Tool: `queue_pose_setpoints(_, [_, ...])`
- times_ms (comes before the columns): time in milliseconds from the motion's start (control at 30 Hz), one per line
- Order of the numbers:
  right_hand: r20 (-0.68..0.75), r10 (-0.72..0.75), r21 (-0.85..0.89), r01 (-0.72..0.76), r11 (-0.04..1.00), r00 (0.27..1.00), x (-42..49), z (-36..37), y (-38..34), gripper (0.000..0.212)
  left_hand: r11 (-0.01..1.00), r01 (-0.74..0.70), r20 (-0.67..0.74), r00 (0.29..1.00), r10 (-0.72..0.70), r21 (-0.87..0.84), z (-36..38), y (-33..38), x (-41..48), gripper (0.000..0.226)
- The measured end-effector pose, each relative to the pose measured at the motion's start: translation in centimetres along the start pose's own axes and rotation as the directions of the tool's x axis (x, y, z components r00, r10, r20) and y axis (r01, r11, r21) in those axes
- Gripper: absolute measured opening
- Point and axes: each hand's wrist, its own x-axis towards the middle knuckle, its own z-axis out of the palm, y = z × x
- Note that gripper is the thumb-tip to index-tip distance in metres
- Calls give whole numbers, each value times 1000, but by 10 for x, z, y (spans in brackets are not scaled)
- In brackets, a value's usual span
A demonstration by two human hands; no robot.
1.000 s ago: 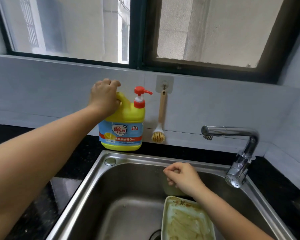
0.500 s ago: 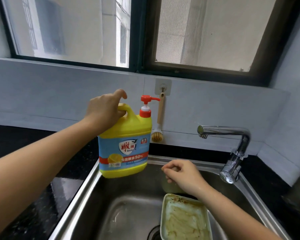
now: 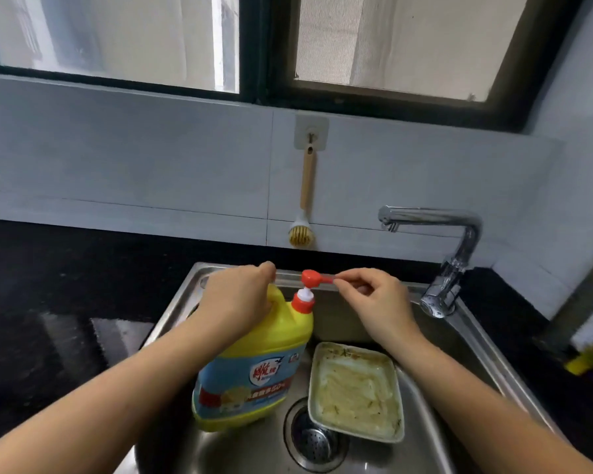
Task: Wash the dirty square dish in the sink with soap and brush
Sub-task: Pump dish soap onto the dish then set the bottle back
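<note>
Brush [image 3: 303, 200] hangs above the sink's [image 3: 175, 302] back edge, tap [image 3: 459, 234] rightward. Left hand [image 3: 237, 299] grips the "50%"-labelled jug [image 3: 254, 371]; right hand [image 3: 374, 302] pinches its pump [image 3: 314, 278], above the dish [image 3: 355, 391].

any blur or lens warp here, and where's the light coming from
Head view: daylight from the window lights the scene; glare streaks the faucet and black countertop; wide-angle warp bows the wall tiles; the soap bottle label is soft, the right edge smeared.

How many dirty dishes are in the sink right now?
1: the square dish lies in the sink, right of the soap bottle and beside the drain strainer. The bottle may hide something smaller behind it.
</note>
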Motion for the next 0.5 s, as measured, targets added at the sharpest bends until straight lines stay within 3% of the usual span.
queue_pose_setpoints(67, [60, -66, -83, 70, 994, 996, 2, 1, 0, 15, 996, -30, 46, 999, 27, 84, 10, 6, -3, 27])
queue_pose_setpoints(167, [243, -32, -218, 86, 972, 970, 6, 8, 4, 28, 981, -133, 96, 988, 119, 144, 24, 14, -7, 33])
queue_pose_setpoints(333, [425, 40, -293, 96, 951, 904, 14, 4, 6, 26, 957, -203, 104, 977, 184, 209, 29, 24, -9, 32])
queue_pose_setpoints(500, [571, 123, -346, 102, 933, 811, 19, -3, 11, 25, 934, -230, 215, 961, 173, 275, 30, 39, -5, 24])
